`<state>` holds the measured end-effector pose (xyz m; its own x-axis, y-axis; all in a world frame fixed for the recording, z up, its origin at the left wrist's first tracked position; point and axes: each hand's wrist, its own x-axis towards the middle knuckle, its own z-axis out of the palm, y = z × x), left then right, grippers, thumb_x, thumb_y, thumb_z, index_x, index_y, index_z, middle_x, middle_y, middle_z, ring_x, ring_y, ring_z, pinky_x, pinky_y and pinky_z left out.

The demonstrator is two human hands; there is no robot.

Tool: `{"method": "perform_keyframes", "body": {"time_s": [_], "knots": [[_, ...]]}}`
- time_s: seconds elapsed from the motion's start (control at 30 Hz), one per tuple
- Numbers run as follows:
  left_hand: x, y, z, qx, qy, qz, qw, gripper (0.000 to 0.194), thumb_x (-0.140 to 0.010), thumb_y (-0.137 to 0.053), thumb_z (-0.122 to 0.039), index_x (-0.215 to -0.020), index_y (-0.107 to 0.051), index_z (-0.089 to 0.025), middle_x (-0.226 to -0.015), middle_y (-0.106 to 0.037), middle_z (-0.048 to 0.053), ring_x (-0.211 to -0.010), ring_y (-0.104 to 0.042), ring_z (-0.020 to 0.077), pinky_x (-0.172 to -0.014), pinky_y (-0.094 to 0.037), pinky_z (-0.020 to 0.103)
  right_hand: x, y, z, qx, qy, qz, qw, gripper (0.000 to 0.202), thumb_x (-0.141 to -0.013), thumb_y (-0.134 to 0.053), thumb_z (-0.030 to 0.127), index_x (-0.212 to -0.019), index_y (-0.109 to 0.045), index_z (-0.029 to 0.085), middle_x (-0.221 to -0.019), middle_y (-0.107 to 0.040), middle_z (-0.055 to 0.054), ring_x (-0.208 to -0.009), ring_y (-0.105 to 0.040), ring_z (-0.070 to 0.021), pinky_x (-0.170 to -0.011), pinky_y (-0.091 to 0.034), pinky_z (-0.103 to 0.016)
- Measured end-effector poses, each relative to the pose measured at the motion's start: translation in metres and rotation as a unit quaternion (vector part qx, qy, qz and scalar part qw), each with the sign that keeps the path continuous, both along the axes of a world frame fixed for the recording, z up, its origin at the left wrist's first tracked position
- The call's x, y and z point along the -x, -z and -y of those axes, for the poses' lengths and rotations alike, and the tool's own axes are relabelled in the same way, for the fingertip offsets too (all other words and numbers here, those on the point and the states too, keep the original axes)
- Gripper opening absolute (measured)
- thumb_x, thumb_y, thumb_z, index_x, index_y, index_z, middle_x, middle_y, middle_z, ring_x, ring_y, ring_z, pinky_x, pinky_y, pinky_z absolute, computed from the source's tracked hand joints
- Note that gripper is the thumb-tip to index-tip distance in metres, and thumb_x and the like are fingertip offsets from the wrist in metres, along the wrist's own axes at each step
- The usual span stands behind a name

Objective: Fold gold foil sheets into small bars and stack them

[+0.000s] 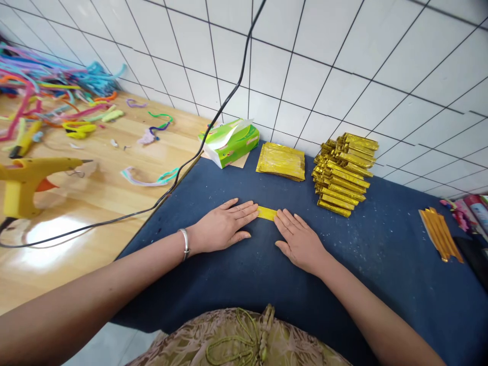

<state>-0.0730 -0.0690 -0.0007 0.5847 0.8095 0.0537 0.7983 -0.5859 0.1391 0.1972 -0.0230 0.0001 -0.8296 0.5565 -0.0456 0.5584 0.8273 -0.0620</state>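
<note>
A narrow strip of gold foil paper (267, 213) lies flat on the dark blue cloth (236, 279). Pressing on its left end with outstretched fingers is my left hand (224, 224), a silver bangle at the wrist. On the right end rest the fingertips of my right hand (299, 237), also flat, the thumb held apart. Only the strip's middle shows; both ends are hidden under my fingers. Behind it sits a flat stack of gold foil sheets (281, 161). To the right of that stands a pile of folded gold foil strips (343, 175).
A green tissue box (232, 145) stands near the tiled wall. A black cable (224, 104) hangs across the left side. The wooden table (99, 203) carries a yellow glue gun (32, 178) and colourful pipe cleaners (57, 81). Orange-gold folded strips (440, 234) lie at far right.
</note>
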Motion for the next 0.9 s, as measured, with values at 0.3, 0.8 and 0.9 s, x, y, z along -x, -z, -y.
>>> {"method": "perform_keyframes", "body": {"time_s": [0.3, 0.8, 0.9], "knots": [[0.009, 0.007, -0.001, -0.008, -0.030, 0.061, 0.998, 0.042, -0.096, -0.030, -0.036, -0.136, -0.040, -0.027, -0.140, -0.043, 0.001, -0.134, -0.033, 0.0162, -0.114, -0.014, 0.041, -0.018, -0.006, -0.005, -0.016, 0.019, -0.034, 0.999, 0.044, -0.094, -0.036, 0.034, -0.138, -0.036, 0.028, -0.143, -0.039, 0.001, -0.137, -0.025, -0.0211, -0.108, -0.028, -0.048], [0.003, -0.001, -0.051, 0.049, -0.114, 0.203, 0.971, 0.022, -0.083, -0.057, -0.036, -0.071, -0.065, -0.019, -0.084, -0.064, 0.000, -0.079, -0.056, 0.0130, -0.076, -0.038, 0.028, -0.003, 0.003, -0.027, 0.015, 0.095, -0.218, 0.971, 0.019, -0.088, -0.052, 0.031, -0.089, -0.071, 0.027, -0.104, -0.069, 0.000, -0.104, -0.054, -0.0191, -0.088, -0.041, -0.039], [0.001, 0.001, -0.053, 0.035, -0.130, 0.182, 0.974, 0.022, -0.080, -0.060, -0.039, -0.071, -0.061, -0.019, -0.086, -0.061, 0.001, -0.082, -0.052, 0.0153, -0.076, -0.035, 0.029, 0.006, 0.002, -0.030, 0.034, 0.112, -0.252, 0.961, 0.018, -0.086, -0.056, 0.032, -0.077, -0.069, 0.025, -0.094, -0.069, 0.000, -0.092, -0.056, -0.0167, -0.087, -0.040, -0.036]]}}
